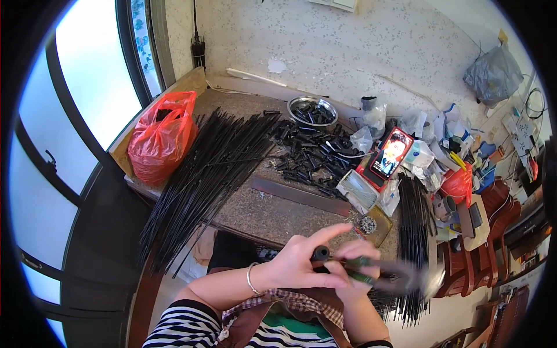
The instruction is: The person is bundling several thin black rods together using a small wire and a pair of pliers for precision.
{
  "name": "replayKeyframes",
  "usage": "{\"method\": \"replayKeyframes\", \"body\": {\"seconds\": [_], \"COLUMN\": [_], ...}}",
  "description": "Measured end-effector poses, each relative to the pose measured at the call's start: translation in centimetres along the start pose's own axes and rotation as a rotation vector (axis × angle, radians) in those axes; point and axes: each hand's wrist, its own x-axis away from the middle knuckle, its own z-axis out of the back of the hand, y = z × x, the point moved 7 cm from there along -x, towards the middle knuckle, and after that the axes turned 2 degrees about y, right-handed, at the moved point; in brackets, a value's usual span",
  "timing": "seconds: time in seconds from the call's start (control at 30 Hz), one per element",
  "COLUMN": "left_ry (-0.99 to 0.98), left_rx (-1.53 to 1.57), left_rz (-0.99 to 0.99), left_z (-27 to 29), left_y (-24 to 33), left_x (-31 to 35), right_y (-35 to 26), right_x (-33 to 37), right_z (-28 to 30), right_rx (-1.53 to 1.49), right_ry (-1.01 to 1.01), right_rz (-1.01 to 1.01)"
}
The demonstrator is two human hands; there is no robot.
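Both my hands are in front of my body, over the table's front edge. My left hand (299,261), with a bangle on its wrist, has its index finger stretched out to the right. A black cylindrical piece (320,253) sits between that finger and the thumb, apparently held there. Just beside it, my right hand (358,258) is closed round a green-handled tool (361,277). The tool's grey far end is smeared by motion, so its kind is unclear. A small heap of metal bits (368,225) lies in a shallow tray (381,231) beyond the hands.
Long black rods (200,180) lie bundled at left, more rods (413,220) at right. Black tubular pieces (307,156) lie heaped below a metal bowl (313,111). A flat metal bar (299,196), a lit phone (393,152) and a red plastic bag (162,139) are on the table.
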Motion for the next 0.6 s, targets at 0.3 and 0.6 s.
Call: {"method": "replayKeyframes", "body": {"seconds": [0.3, 0.6], "left_ry": [0.217, 0.300], "left_rx": [0.228, 0.065], "left_rz": [-0.021, -0.086], "left_z": [5.5, 4.7], "left_y": [-0.9, 0.6], "left_x": [0.6, 0.8], "right_y": [1.8, 1.0], "right_x": [6.0, 7.4], "right_z": [-0.1, -1.3], "right_rx": [0.238, -0.525], "right_ry": [-0.766, -0.852], "right_rz": [-1.002, -1.303]}}
